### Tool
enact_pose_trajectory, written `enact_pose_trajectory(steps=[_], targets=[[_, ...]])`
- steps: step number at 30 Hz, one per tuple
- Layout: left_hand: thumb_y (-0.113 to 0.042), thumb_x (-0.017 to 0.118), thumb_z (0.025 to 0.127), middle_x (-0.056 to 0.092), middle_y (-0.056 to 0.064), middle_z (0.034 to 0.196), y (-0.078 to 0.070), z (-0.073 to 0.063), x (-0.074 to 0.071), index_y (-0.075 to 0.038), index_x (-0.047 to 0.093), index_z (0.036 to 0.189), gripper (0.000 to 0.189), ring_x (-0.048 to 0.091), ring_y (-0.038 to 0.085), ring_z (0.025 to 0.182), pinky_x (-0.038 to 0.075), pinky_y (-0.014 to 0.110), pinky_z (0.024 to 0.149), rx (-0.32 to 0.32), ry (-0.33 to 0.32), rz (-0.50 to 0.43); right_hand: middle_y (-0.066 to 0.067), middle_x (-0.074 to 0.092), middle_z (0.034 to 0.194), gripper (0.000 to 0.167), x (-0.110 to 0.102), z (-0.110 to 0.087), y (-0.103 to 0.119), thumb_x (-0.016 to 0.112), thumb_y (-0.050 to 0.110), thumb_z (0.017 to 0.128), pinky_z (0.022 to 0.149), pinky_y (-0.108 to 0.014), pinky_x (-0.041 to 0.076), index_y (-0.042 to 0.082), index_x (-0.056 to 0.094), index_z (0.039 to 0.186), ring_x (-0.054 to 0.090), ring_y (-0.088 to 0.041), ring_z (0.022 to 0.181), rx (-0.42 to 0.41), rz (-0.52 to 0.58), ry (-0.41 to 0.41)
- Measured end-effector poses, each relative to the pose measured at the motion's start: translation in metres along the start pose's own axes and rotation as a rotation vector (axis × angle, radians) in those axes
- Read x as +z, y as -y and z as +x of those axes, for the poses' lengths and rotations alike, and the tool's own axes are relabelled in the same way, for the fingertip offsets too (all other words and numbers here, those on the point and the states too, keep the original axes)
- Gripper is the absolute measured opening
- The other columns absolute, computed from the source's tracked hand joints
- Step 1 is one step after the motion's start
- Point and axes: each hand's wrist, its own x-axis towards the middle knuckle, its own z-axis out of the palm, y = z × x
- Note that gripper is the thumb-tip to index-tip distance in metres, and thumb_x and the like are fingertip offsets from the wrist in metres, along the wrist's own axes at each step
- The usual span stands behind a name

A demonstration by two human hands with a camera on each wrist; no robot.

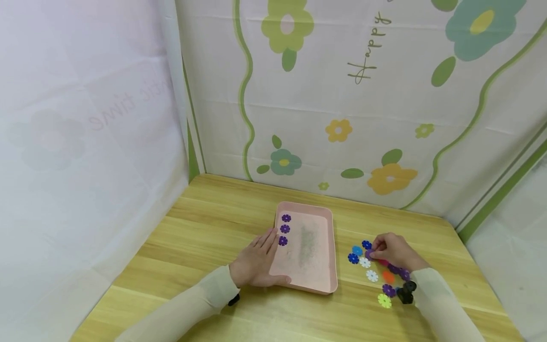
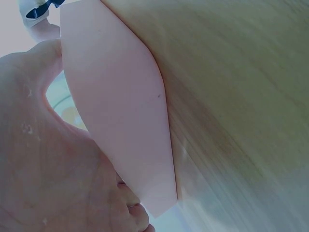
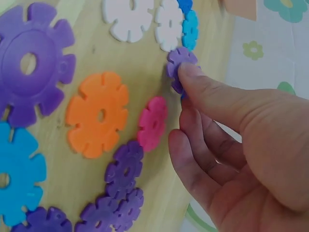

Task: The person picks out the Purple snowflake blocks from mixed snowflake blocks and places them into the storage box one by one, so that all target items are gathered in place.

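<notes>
Between thumb and index finger, my right hand [image 1: 395, 250] pinches a purple notched plastic disc [image 3: 176, 67] above the table, at the loose discs right of the tray. My left hand [image 1: 256, 261] lies with straight fingers across the left rim of the pink tray [image 1: 332, 256], its thumb over the near edge. Three purple discs [image 1: 285, 229] stand in a column along the tray's left side, close to the left fingertips. In the left wrist view the palm [image 2: 53, 164] rests against the tray's outer wall [image 2: 120, 96].
Around the right hand lie loose discs: an orange disc [image 3: 99, 115], a pink disc [image 3: 152, 123], a white disc [image 1: 372, 276], a yellow-green disc [image 1: 384, 300], plus several purple and blue ones. A flower-printed curtain [image 1: 307, 95] hangs behind the wooden table [image 1: 222, 213].
</notes>
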Motion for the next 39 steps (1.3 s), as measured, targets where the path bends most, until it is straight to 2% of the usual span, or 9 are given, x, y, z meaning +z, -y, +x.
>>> enact_pose_trajectory(steps=[4, 11, 17, 21, 26, 30, 36, 39], targets=[[-0.089, 0.04, 0.091, 0.017, 0.02, 0.177, 0.0, 0.001, 0.003, 0.002, 0.025, 0.166, 0.118, 0.021, 0.034, 0.165, 0.029, 0.048, 0.132, -0.004, 0.01, -0.011, -0.004, 0.069, 0.085, 0.005, -0.005, -0.004, 0.003, 0.074, 0.008, 0.098, 0.062, -0.023, 0.05, 0.006, 0.073, 0.094, 0.058, -0.016, 0.076, -0.007, 0.026, 0.029], [-0.087, 0.041, 0.092, 0.018, 0.021, 0.176, 0.0, 0.001, 0.001, 0.002, 0.026, 0.166, 0.117, 0.021, 0.034, 0.165, 0.03, 0.048, 0.132, -0.004, 0.012, -0.008, -0.009, 0.071, 0.088, 0.014, -0.021, -0.006, 0.019, 0.063, 0.01, 0.105, 0.063, -0.027, 0.052, 0.004, 0.074, 0.1, 0.06, -0.019, 0.077, 0.014, 0.082, 0.107], [-0.087, 0.041, 0.093, 0.016, 0.022, 0.177, 0.001, 0.001, 0.002, 0.003, 0.025, 0.166, 0.117, 0.019, 0.035, 0.165, 0.029, 0.049, 0.132, 0.005, 0.011, 0.007, -0.014, 0.069, 0.087, 0.018, -0.031, -0.002, 0.045, 0.062, 0.011, 0.106, 0.07, -0.034, 0.059, -0.003, 0.073, 0.104, 0.058, -0.017, 0.074, -0.047, 0.196, 0.182], [-0.09, 0.033, 0.092, 0.015, 0.021, 0.177, 0.004, 0.003, 0.01, 0.002, 0.023, 0.166, 0.119, 0.018, 0.034, 0.165, 0.029, 0.048, 0.132, 0.01, -0.007, 0.015, -0.012, 0.07, 0.089, 0.017, -0.031, 0.002, 0.067, 0.062, 0.009, 0.106, 0.075, -0.035, 0.063, -0.003, 0.073, 0.105, 0.062, -0.021, 0.077, -0.033, 0.251, 0.207], [-0.092, 0.031, 0.091, 0.015, 0.021, 0.177, 0.008, 0.006, 0.016, 0.002, 0.024, 0.166, 0.121, 0.019, 0.035, 0.165, 0.029, 0.048, 0.132, 0.015, -0.035, 0.018, -0.007, 0.071, 0.085, 0.015, -0.025, 0.011, 0.101, 0.064, 0.01, 0.104, 0.069, -0.028, 0.06, 0.0, 0.075, 0.101, 0.065, -0.023, 0.078, -0.04, 0.232, 0.214], [-0.089, 0.037, 0.093, 0.016, 0.021, 0.177, 0.006, 0.005, 0.012, 0.003, 0.024, 0.166, 0.118, 0.02, 0.035, 0.165, 0.029, 0.048, 0.132, 0.014, -0.027, 0.017, -0.007, 0.071, 0.081, 0.014, -0.016, 0.021, 0.127, 0.067, 0.011, 0.103, 0.067, -0.028, 0.057, 0.001, 0.075, 0.097, 0.063, -0.019, 0.073, -0.075, 0.215, 0.226], [-0.085, 0.046, 0.092, 0.022, 0.023, 0.175, 0.002, -0.001, -0.002, 0.005, 0.029, 0.164, 0.116, 0.026, 0.037, 0.163, 0.033, 0.05, 0.13, 0.014, -0.021, 0.006, -0.012, 0.073, 0.083, 0.013, 0.007, 0.037, 0.16, 0.068, 0.007, 0.102, 0.071, -0.035, 0.061, 0.001, 0.076, 0.092, 0.061, -0.014, 0.071, -0.128, 0.211, 0.249], [-0.087, 0.043, 0.092, 0.02, 0.022, 0.176, 0.002, -0.002, -0.001, 0.005, 0.028, 0.164, 0.117, 0.025, 0.036, 0.163, 0.033, 0.049, 0.13, 0.013, -0.017, 0.006, -0.012, 0.073, 0.081, 0.013, 0.019, 0.045, 0.173, 0.069, 0.006, 0.101, 0.071, -0.037, 0.061, 0.001, 0.077, 0.091, 0.061, -0.014, 0.07, -0.136, 0.21, 0.253]])
